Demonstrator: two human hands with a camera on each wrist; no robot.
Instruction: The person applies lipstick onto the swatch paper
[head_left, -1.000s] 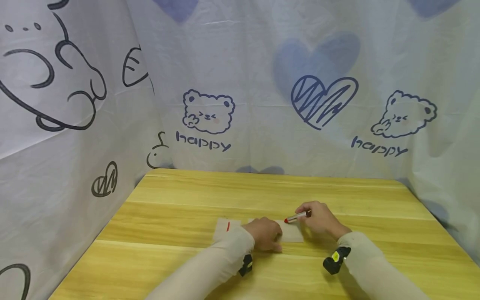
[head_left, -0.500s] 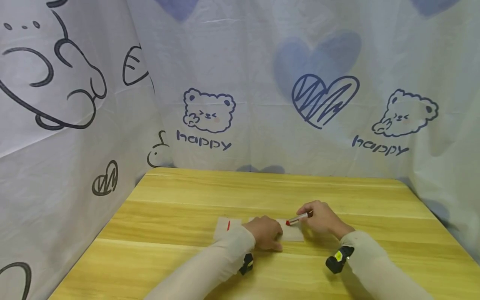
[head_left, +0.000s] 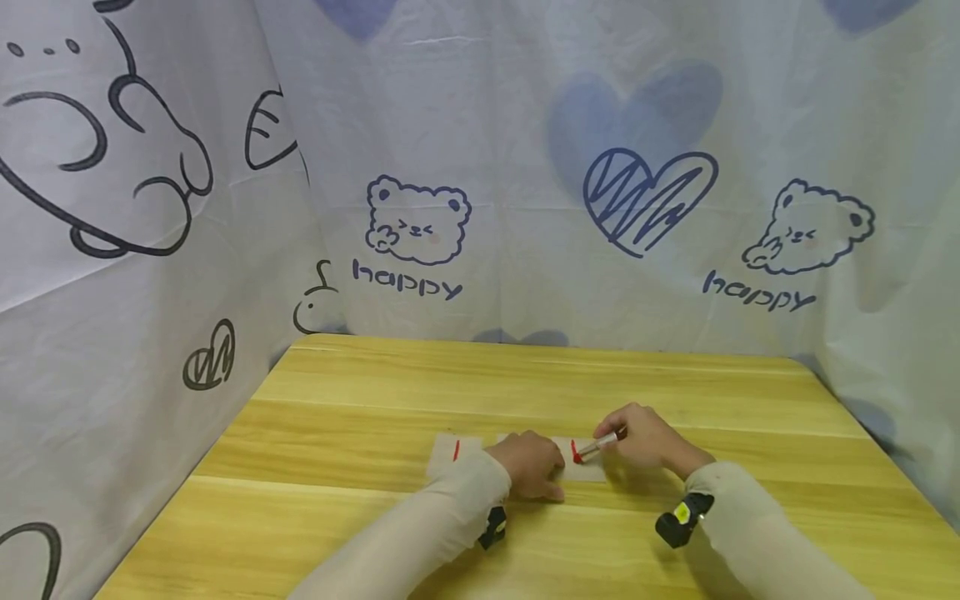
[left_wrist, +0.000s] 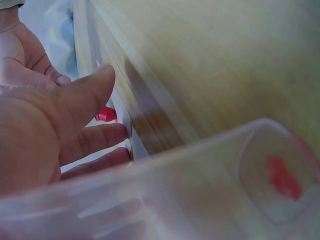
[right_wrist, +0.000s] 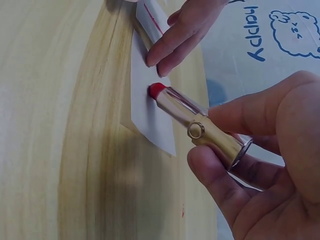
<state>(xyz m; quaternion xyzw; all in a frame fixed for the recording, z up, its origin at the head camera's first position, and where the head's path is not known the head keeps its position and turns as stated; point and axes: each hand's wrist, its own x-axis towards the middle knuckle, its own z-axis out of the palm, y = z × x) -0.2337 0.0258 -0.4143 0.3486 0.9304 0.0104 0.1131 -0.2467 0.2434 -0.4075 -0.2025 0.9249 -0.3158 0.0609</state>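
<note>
My right hand pinches a lipstick with a gold and silver case between thumb and fingers. Its red tip meets a white paper strip, where a short red stroke shows. My left hand rests on the strip with its fingertips touching the paper beside the stroke. Left of that hand lies another white paper piece bearing a red line. Across the front of the left wrist view stretches a blurred clear, tube-like object with a red smear inside; what supports it is hidden.
Both hands work over a yellow wood-grain table. White curtains printed with hearts and bears hang behind and to the left. A small red mark is on the table near the strip.
The lipstick tip has moved slightly toward the person, uncovering a red stroke on the right part of the paper. The left hand has stayed in place.
</note>
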